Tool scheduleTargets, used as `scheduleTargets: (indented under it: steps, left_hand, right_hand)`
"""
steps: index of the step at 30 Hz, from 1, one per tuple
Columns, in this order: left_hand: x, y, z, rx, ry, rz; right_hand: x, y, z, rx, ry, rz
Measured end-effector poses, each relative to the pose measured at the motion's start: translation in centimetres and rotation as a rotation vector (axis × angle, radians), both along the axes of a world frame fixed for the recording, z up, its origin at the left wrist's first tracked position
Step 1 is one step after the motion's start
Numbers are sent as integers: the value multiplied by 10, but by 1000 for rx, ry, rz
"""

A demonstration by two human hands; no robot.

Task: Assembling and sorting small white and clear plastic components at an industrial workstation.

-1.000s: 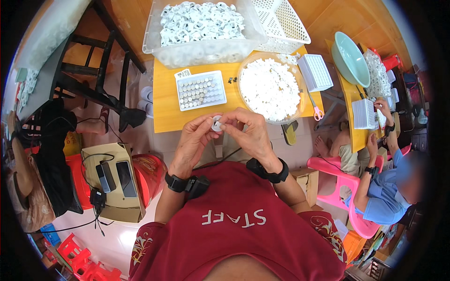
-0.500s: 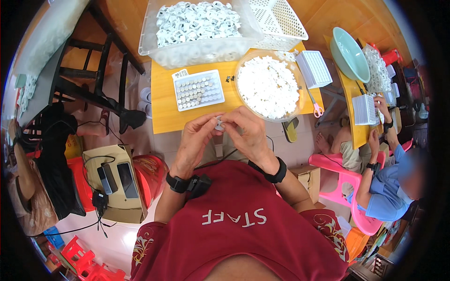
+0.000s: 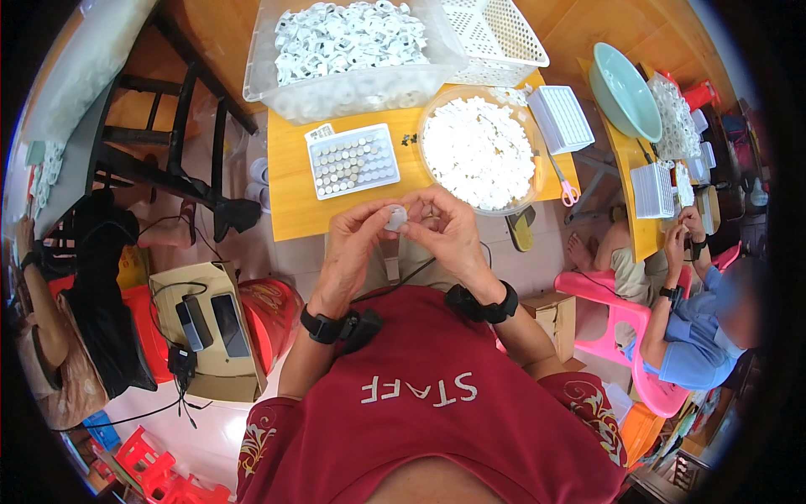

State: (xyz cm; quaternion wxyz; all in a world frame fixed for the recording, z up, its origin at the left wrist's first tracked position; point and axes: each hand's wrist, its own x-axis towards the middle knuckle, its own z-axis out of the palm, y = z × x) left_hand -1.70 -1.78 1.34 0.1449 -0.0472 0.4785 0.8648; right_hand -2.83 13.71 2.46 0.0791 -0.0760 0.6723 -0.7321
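My left hand [image 3: 353, 244] and my right hand [image 3: 449, 231] meet just below the front edge of the small yellow table [image 3: 290, 206]. Between the fingertips of both sits a small round white part [image 3: 395, 218]. On the table in front of them lies a white tray [image 3: 353, 160] with rows of small grey cylinders, and to its right a clear round bowl [image 3: 480, 149] heaped with little white pieces. Black bands are on both wrists.
A clear tub [image 3: 348, 50] of white ring-shaped parts and a white slotted basket [image 3: 495, 29] stand at the table's far side. Scissors [image 3: 564, 186] lie at its right edge. Another person [image 3: 697, 311] sits at the right on a pink chair by a second table with a teal bowl [image 3: 623, 88].
Both hands stay together on the small white part; they have shifted only slightly while turning it between the fingertips.
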Motion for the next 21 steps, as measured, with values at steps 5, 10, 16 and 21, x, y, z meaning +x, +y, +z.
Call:
scheduleTargets:
  steps: [5, 10, 16, 21]
  left_hand:
    - [-2, 6, 1, -135, 55, 65]
    - [1, 14, -5, -462, 288, 172]
    - [3, 16, -1, -343, 297, 165]
    - [4, 17, 2, -351, 307, 183]
  right_hand:
    - [1, -2, -1, -28, -103, -62]
    - [-1, -4, -7, -23, -135, -102]
    - [-3, -2, -4, -105, -184, -81]
    - [-3, -5, -5, -171, -193, -71]
